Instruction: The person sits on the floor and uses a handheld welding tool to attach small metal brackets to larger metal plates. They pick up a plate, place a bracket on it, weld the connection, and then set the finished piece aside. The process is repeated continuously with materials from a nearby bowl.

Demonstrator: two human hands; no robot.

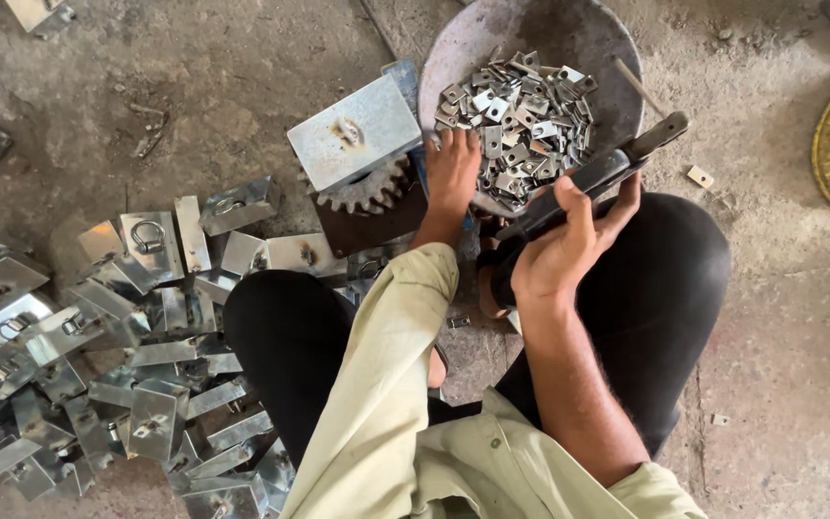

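Cream sleeve [377, 384] above gritty, stained concrete floor [242, 77].

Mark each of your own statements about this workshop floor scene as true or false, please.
1. The left hand reaches to the small metal pieces in the round pan. True.
2. The right hand is empty. False: it grips a dark tool handle.
3. A pile of shiny metal brackets lies on the person's left side. True.
4. The pan holds only water. False: it holds a heap of small metal pieces.
5. A toothed gear shows under the metal block. True.
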